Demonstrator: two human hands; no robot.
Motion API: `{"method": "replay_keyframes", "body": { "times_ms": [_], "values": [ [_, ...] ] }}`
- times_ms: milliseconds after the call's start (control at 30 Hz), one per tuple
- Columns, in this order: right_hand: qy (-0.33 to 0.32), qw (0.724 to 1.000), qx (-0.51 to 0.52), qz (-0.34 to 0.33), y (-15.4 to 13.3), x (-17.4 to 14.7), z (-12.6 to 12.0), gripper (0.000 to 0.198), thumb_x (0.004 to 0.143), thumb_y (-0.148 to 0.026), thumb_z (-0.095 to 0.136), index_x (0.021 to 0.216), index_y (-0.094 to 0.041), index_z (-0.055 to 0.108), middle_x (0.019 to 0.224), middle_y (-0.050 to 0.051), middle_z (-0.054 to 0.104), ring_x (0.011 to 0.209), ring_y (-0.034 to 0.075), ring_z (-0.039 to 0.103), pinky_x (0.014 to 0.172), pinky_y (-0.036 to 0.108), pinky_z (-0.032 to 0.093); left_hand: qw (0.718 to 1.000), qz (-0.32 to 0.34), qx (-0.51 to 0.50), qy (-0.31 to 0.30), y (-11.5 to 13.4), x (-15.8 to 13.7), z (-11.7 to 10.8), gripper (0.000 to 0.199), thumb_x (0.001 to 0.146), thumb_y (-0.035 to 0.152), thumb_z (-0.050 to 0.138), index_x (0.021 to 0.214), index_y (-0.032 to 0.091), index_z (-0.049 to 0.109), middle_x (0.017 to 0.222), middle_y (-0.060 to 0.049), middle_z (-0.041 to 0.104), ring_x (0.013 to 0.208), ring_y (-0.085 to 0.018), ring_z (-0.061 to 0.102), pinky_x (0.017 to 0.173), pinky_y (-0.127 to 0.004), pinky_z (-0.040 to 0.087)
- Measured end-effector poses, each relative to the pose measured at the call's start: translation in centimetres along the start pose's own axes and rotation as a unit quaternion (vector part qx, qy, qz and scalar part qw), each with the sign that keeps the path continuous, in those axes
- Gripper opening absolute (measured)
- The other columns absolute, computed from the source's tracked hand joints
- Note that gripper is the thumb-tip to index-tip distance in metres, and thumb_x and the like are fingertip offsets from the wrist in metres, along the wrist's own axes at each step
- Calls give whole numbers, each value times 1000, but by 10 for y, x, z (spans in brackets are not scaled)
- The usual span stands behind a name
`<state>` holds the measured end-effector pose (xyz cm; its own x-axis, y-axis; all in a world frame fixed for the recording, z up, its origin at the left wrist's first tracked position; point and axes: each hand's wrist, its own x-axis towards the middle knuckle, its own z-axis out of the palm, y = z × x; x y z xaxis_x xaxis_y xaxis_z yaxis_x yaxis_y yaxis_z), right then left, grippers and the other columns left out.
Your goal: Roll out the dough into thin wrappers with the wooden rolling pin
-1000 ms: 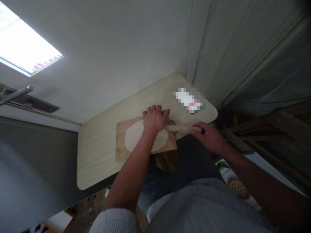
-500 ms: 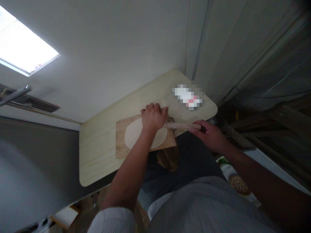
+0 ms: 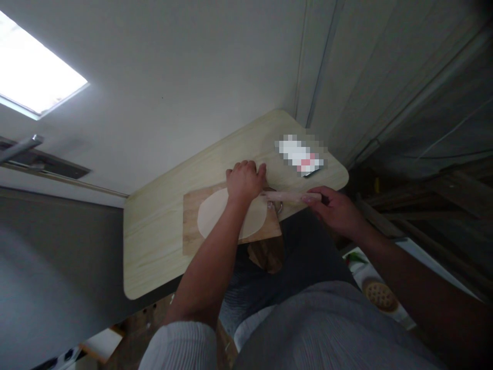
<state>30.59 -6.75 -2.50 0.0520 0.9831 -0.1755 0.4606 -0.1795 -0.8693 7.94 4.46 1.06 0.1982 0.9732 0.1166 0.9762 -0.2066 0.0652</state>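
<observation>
A flat, pale, rounded sheet of dough lies on a wooden cutting board. My left hand is at the far side of the dough, its fingers bent over the left end of a rolling pin. That end of the pin is hidden beneath the hand. At the right, my right hand grips the pin's other end between thumb and fingers. The pin lies nearly level across the board's right part and sticks out past it. My left forearm covers part of the dough.
The board rests on a light wooden table against a white door. A blurred-out phone-like object lies at the table's far right. Below my right arm are a lattice-topped round item and a metal door handle is at left.
My left hand and the rolling pin have shifted slightly away from me over the dough. A metal ring by the board's right end shows more clearly. The view has moved a little.
</observation>
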Motion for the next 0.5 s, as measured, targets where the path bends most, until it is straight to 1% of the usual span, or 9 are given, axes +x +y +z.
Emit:
{"method": "replay_keyframes", "body": {
  "times_ms": [133, 233, 300, 500],
  "values": [
    [-10, 1000, 12, -7, 1, -5, 2, 43, 86, -59, 63, 108, -22, 65, 67, 0, 64, 52, 17, 58, 51, 30, 45, 1000, 1, -1, -6, 0, -9, -4, 52, 103, 52, 25, 101, 22, 68, 112, -12, 69, 112, -30, 58, 93, -45, 40],
    [4, 1000, 4, -13, 2, -7, 3, 43, 86, -58, 64, 108, -22, 66, 77, 3, 69, 58, 17, 61, 55, 30, 46, 1000, -2, 1, -6, 0, -11, -5, 50, 103, 50, 27, 101, 22, 68, 113, -12, 69, 113, -29, 57, 93, -44, 40],
    [10, 1000, 4, -9, 3, -7, 4, 43, 85, -59, 64, 108, -22, 66, 78, 3, 70, 60, 18, 62, 56, 30, 47, 1000, -1, 3, 2, 0, -9, -3, 49, 103, 49, 26, 101, 22, 67, 112, -12, 69, 111, -29, 58, 91, -44, 40],
    [4, 1000, 12, 13, 1, 0, 2, 44, 86, -60, 62, 107, -22, 66, 63, -2, 63, 51, 16, 58, 51, 29, 44, 1000, 5, 14, 21, -1, 3, 3, 54, 104, 44, 23, 93, 19, 70, 103, -12, 72, 100, -28, 63, 87, -44, 40]
  ]
}}
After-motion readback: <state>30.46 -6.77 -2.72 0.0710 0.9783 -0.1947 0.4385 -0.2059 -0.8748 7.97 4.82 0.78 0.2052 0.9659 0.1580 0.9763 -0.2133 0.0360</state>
